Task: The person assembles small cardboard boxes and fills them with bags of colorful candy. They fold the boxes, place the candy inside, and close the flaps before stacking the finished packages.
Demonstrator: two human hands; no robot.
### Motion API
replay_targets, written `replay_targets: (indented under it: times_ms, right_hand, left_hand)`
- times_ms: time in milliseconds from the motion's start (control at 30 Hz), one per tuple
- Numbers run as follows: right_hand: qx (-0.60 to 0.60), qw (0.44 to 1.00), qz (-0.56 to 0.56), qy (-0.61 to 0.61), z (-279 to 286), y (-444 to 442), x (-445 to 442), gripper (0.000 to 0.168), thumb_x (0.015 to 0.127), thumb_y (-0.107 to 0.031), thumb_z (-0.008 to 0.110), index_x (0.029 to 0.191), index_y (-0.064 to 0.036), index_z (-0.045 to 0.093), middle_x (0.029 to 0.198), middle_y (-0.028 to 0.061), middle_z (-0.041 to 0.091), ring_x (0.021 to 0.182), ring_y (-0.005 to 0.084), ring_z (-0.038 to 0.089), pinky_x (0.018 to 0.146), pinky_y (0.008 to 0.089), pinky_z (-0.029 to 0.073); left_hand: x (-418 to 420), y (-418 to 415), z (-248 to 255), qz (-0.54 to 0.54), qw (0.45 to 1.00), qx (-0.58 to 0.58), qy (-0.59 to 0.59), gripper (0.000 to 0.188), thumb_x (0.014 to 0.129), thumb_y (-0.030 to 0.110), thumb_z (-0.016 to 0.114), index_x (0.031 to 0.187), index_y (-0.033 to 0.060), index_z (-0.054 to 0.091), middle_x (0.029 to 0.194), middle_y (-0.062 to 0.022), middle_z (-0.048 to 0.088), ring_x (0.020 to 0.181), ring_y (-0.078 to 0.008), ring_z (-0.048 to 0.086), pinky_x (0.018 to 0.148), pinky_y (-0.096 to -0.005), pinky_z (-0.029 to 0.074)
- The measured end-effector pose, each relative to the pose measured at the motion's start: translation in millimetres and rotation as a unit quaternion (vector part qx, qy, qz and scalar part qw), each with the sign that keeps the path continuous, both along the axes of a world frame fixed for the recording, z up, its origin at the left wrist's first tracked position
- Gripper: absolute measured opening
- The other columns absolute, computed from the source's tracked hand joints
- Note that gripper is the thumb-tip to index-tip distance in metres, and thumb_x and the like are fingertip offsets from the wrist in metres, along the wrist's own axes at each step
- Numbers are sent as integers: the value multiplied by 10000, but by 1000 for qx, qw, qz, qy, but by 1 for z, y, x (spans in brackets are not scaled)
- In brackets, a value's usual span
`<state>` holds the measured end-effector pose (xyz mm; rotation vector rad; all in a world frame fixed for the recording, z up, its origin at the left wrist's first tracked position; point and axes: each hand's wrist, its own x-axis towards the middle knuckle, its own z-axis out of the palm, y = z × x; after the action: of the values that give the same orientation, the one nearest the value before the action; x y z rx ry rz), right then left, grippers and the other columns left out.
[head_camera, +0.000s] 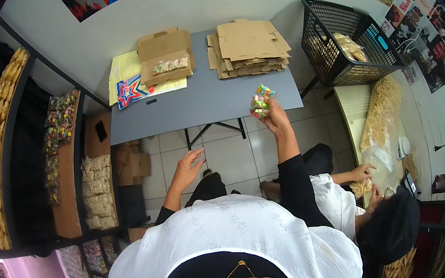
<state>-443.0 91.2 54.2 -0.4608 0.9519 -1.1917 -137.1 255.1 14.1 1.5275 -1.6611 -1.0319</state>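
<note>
My right hand grips clear packets of colourful sweets above the right front edge of the grey table. How many packets it holds I cannot tell. My left hand hangs in the air before the table's front edge, fingers apart, nothing in it. An open cardboard box stands at the table's left side, with small clear packets inside. Under the box lies a yellow sheet or envelope, and a blue, red and white star-printed packet is beside it.
Flattened cardboard boxes are stacked at the table's back. At right, a black plastic crate adjoins another table with a long bag of snacks. A co-worker in white sits there. Shelves of packets line the left.
</note>
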Motion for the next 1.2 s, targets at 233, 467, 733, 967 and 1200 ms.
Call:
replay_targets:
  times_ms: [233, 467, 733, 967, 1200]
  right_hand:
    - [-91, 974, 50, 199, -20, -73, 8, 335, 991, -279, 602, 1227, -52, 528, 1069, 108, 672, 879, 192, 673, 671, 340, 602]
    - [-203, 738, 126, 632, -27, -117, 59, 404, 891, -259, 701, 1198, -17, 599, 1093, 218, 625, 1025, 389, 597, 870, 485, 497]
    - [-181, 645, 87, 738, -37, -133, 114, 572, 771, -210, 829, 1243, -44, 551, 1245, 267, 533, 1166, 473, 486, 1009, 561, 416]
    - [-213, 559, 44, 800, -36, -130, 112, 642, 792, -306, 817, 1251, 0, 488, 1243, 225, 549, 1135, 454, 518, 977, 561, 433]
    - [-380, 564, 69, 730, 7, -146, 182, 396, 750, -167, 781, 1107, -71, 638, 1189, 111, 612, 1119, 333, 545, 935, 474, 435]
  left_hand:
    - [64, -111, 15, 83, 991, -91, -50, 349, 913, 49, 669, 1261, 76, 663, 1272, -120, 639, 1134, -240, 641, 924, -333, 533]
    - [155, -196, 8, 147, 961, -184, -143, 343, 872, 43, 680, 1210, 98, 693, 1339, -132, 577, 1217, -314, 554, 1011, -400, 464]
    - [197, -249, -2, 100, 947, -213, -218, 434, 814, 21, 714, 1233, 132, 702, 1358, -141, 548, 1261, -363, 460, 1093, -451, 394]
    - [203, -269, -23, 93, 935, -243, -241, 419, 782, 30, 737, 1194, 108, 713, 1293, -80, 622, 1216, -323, 500, 1061, -443, 387]
    - [208, -274, -25, 96, 922, -287, -243, 317, 797, 77, 740, 1114, 82, 725, 1169, -30, 689, 1124, -260, 553, 1043, -451, 371]
